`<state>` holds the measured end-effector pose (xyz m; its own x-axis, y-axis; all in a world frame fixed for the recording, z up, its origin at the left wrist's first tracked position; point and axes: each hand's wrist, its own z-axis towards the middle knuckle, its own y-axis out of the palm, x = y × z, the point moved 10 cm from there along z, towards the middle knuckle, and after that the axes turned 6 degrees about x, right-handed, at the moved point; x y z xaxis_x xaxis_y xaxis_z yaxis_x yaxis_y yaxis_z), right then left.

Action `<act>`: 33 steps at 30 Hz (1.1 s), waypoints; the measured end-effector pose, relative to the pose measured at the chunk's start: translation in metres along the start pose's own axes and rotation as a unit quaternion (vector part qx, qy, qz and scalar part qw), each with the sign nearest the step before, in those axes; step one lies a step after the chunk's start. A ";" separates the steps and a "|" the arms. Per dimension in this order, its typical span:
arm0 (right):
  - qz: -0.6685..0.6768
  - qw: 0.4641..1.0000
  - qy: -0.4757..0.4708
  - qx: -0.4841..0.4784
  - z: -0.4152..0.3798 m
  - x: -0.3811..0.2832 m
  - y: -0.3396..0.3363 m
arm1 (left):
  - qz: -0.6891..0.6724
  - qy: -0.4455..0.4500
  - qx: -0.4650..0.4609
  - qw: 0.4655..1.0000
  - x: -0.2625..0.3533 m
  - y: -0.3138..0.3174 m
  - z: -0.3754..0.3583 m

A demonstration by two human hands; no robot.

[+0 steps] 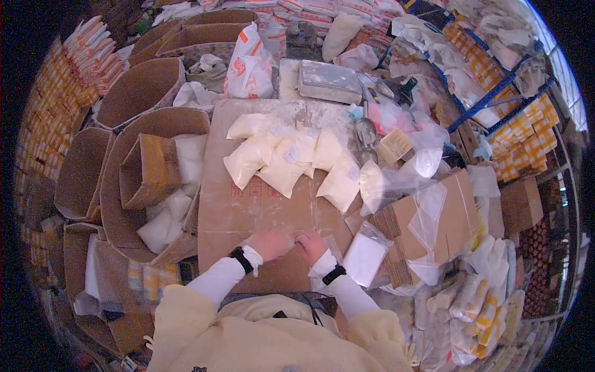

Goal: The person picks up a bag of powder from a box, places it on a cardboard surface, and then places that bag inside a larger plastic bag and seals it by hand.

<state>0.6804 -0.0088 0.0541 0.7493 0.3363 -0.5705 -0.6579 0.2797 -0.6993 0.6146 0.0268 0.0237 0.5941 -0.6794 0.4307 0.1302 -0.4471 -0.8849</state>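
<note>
My left hand (pixel 271 244) and my right hand (pixel 312 247) are close together over the near part of a cardboard sheet (pixel 248 217). The fingers of both are closed, and whatever lies between them is too small or blurred to make out. Beyond my hands, several plastic bags of pale cream powder (pixel 288 162) lie in a loose cluster on the cardboard. One powder bag (pixel 372 186) leans at the right edge of the cluster. Nearest to my right hand is a clear packet of white sheets (pixel 367 255).
Large open cardboard boxes (pixel 110 186) line the left side. A dusty scale (pixel 330 82) and a white and orange sack (pixel 249 65) stand at the back. Flattened cartons (pixel 427 223) and stacks of plastic bags (pixel 477 304) fill the right, below a blue shelf frame (pixel 489 102).
</note>
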 end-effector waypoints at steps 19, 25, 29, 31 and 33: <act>-0.043 0.997 0.029 -0.053 -0.005 0.003 0.014 | -0.017 0.116 0.152 0.981 0.010 -0.017 -0.018; -0.019 0.995 0.063 -0.074 -0.008 0.012 0.020 | -0.021 0.024 0.012 0.999 0.001 0.012 -0.008; -0.001 0.987 0.115 -0.111 -0.009 0.022 0.031 | -0.063 0.025 0.057 0.996 0.002 -0.003 -0.015; 0.024 0.986 0.107 -0.122 -0.008 0.022 0.034 | -0.083 0.022 0.058 0.995 0.009 -0.010 -0.014; 0.069 0.991 0.060 -0.095 -0.001 0.014 0.031 | -0.072 0.016 0.046 0.996 0.008 -0.005 -0.012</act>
<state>0.6704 0.0032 0.0243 0.6643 0.2461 -0.7058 -0.7372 0.0601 -0.6730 0.6086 0.0168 0.0341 0.5381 -0.6308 0.5590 0.2854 -0.4876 -0.8251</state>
